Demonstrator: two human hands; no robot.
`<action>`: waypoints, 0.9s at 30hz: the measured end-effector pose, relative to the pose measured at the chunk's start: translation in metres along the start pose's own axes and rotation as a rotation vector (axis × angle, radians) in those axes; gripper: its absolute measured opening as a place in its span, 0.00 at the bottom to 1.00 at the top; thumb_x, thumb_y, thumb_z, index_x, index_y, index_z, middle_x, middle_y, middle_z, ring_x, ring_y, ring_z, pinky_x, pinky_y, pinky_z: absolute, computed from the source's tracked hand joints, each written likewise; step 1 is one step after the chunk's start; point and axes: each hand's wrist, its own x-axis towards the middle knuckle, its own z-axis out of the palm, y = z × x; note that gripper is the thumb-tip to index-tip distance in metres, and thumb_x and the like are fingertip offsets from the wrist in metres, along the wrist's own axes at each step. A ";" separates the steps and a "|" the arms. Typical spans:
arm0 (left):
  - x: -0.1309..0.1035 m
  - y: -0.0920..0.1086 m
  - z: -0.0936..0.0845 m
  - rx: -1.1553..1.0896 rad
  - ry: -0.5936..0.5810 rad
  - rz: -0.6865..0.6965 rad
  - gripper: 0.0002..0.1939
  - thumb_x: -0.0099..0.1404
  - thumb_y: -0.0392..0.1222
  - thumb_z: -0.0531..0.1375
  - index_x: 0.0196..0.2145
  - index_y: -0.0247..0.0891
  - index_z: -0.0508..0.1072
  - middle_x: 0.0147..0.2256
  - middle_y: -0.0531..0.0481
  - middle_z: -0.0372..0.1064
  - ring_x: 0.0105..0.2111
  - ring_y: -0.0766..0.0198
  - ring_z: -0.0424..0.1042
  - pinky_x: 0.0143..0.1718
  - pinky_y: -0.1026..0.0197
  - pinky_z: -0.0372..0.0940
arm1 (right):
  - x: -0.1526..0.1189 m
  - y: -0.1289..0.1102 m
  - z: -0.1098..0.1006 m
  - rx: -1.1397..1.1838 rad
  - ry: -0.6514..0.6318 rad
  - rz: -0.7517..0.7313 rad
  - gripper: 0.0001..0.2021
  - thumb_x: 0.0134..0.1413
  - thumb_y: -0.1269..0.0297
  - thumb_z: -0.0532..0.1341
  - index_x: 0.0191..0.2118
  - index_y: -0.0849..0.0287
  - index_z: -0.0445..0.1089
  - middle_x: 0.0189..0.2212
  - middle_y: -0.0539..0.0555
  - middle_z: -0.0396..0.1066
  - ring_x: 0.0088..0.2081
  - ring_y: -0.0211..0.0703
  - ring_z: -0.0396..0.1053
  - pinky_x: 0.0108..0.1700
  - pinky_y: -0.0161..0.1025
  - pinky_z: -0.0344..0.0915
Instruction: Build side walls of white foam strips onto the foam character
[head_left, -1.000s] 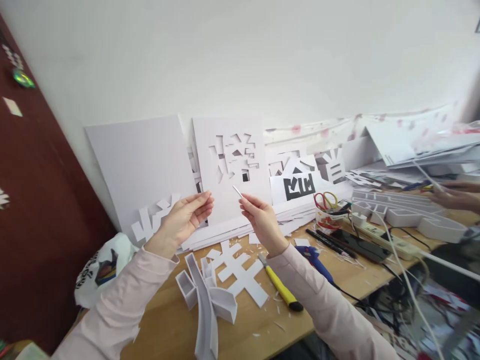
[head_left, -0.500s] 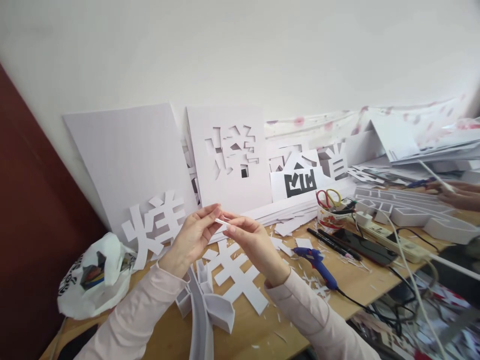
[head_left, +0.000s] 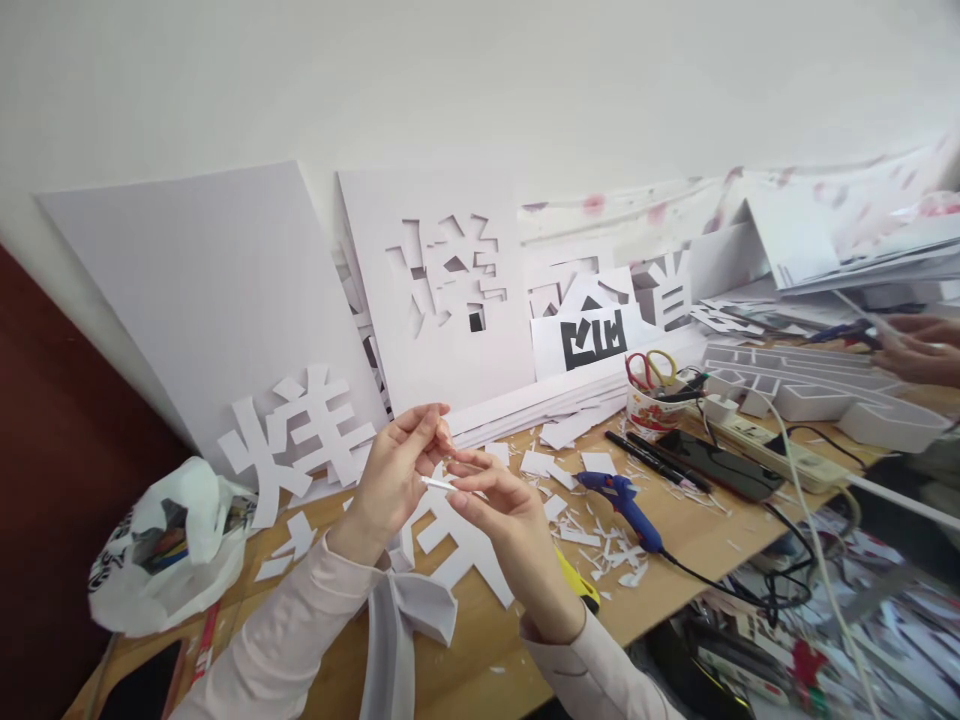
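My right hand (head_left: 510,508) pinches a thin white foam-board strip (head_left: 437,484) between thumb and fingers. Close beside it, my left hand (head_left: 390,475) has its fingers drawn together near the strip's left end; what they hold, if anything, is hidden. Below both hands lies a flat white cut-out character (head_left: 465,545), partly covered by my right hand. A curved white raised-edge letter piece (head_left: 394,640) rests on the table in front of me, between my forearms.
A blue glue gun (head_left: 621,505) lies among scraps, its cord running right. Behind are black pens, a phone (head_left: 720,465), a cup with scissors (head_left: 656,405) and a power strip (head_left: 787,460). A plastic bag (head_left: 172,550) stands left. Another person's hand (head_left: 919,350) works far right.
My view has shifted, showing more of the table front and a yellow tool by my right wrist. Both hands appear slightly lower, and the left fingertips have come away from the strip.
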 end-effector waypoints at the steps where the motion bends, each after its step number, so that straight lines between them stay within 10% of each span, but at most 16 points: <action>1: -0.001 -0.001 0.001 -0.008 0.014 0.007 0.20 0.44 0.48 0.78 0.31 0.35 0.79 0.21 0.56 0.69 0.24 0.72 0.69 0.31 0.70 0.68 | -0.001 0.003 0.000 0.009 0.007 -0.001 0.06 0.42 0.61 0.76 0.29 0.48 0.81 0.46 0.52 0.73 0.50 0.47 0.71 0.53 0.45 0.69; 10: -0.014 -0.011 -0.004 -0.073 0.018 -0.185 0.19 0.44 0.46 0.78 0.28 0.37 0.76 0.25 0.55 0.73 0.27 0.68 0.73 0.32 0.65 0.70 | 0.001 0.013 0.003 0.077 -0.082 0.018 0.04 0.45 0.62 0.75 0.29 0.48 0.82 0.45 0.52 0.78 0.54 0.48 0.70 0.59 0.47 0.65; 18: -0.015 -0.022 -0.011 -0.156 0.009 -0.258 0.19 0.44 0.41 0.78 0.32 0.39 0.77 0.27 0.55 0.75 0.32 0.65 0.76 0.36 0.63 0.72 | -0.003 0.015 -0.005 0.154 -0.084 0.083 0.05 0.43 0.62 0.76 0.27 0.49 0.81 0.34 0.49 0.75 0.32 0.37 0.70 0.33 0.35 0.70; 27: -0.020 -0.028 -0.008 -0.175 0.017 -0.328 0.18 0.43 0.40 0.78 0.31 0.40 0.78 0.29 0.54 0.76 0.35 0.65 0.76 0.36 0.65 0.71 | -0.010 0.013 -0.017 0.310 -0.060 0.243 0.06 0.40 0.62 0.77 0.27 0.50 0.81 0.45 0.51 0.79 0.38 0.39 0.75 0.31 0.30 0.69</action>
